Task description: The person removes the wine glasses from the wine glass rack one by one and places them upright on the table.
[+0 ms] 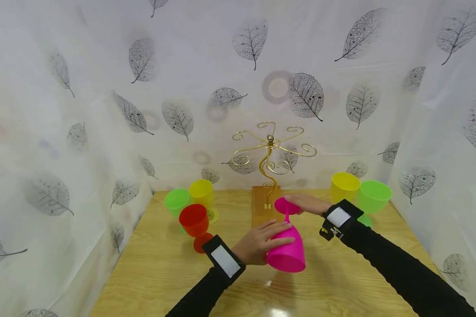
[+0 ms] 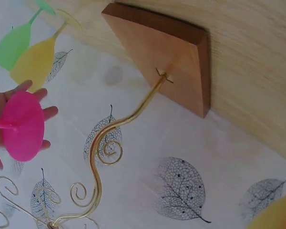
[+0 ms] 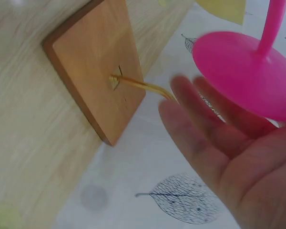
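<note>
A bright pink plastic goblet [image 1: 288,253] is held upside down above the table, its mouth tilted toward me. My left hand [image 1: 258,244] grips it around the bowl; the left wrist view does not show that hand. Beside the goblet's upturned foot [image 3: 245,71] is my right hand [image 1: 307,204], palm toward the foot and fingers extended. Whether that hand touches the foot I cannot tell. Just behind both hands stands a gold wire rack with curled arms [image 1: 270,141], on a wooden base [image 1: 260,215].
At the left stand a green goblet [image 1: 177,202], a yellow goblet [image 1: 201,192] and a red goblet [image 1: 193,221]. To the right, behind my right wrist, are another yellow goblet [image 1: 344,187] and green goblet [image 1: 374,197]. A leaf-printed curtain [image 1: 206,57] surrounds the wooden table [image 1: 143,273].
</note>
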Available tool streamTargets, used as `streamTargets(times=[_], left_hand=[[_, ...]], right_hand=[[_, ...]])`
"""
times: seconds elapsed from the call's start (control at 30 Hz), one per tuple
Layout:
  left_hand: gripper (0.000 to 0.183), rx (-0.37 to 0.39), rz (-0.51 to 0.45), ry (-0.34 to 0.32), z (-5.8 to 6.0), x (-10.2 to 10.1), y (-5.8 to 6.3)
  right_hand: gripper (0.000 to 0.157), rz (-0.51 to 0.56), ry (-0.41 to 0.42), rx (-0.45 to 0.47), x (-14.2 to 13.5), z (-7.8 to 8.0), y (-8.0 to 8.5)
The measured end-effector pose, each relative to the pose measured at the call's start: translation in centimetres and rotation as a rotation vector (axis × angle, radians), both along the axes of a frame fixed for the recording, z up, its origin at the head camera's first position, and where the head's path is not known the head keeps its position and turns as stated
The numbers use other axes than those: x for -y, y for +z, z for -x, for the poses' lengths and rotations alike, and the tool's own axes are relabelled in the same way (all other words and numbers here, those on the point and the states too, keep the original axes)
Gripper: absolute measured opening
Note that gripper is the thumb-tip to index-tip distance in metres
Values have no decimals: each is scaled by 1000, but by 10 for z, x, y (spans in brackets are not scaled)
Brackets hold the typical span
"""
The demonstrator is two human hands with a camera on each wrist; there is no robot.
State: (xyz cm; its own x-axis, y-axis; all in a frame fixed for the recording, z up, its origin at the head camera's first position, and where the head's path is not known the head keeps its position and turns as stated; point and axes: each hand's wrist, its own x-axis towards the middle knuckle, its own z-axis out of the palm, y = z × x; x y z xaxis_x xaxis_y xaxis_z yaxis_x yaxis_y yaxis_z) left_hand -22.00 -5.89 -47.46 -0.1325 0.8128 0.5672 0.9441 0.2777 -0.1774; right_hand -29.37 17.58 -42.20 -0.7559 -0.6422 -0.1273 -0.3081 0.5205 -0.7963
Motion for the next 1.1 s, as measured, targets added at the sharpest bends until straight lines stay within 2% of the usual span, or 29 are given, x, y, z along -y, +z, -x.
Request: streamTargets(times=[0.07,0.17,0.27,0.4,0.47,0.53,0.63,0.7,0.77,0.87,0.93,1.1], left_hand=[[86,74,-92,-19,1,1,-2],[96,235,-253,-20,4,1,-4],[99,423,-399,28,6,2,-5],[89,663,-517,99,7,4,-7],[84,779,-549,122,7,4,-7],[82,857,-568,142,5,3,-7],[79,895,-558,173,3,2,-7],[77,907,-540,175,-2,0,1],[75,915,-523,178,-2,-1,0],[72,937,-496,178,-1,-3,0],[71,940,-486,177,5,-3,-9],[73,1001,-420,168,7,-3,-8]], right_hand=[[55,-23,7,-115,2,-3,-1],[52,-10,2,-266,3,-11,0],[50,103,-7,-302,4,-21,5],[50,250,18,-322,9,-38,13],[55,254,33,-366,13,-46,15],[63,221,45,-412,19,-52,15],[75,153,57,-475,28,-58,11],[82,137,63,-469,34,-59,7],[84,130,74,-478,38,-60,5],[81,123,79,-481,41,-61,3],[77,103,78,-504,40,-62,3],[72,57,52,-552,35,-63,3]])
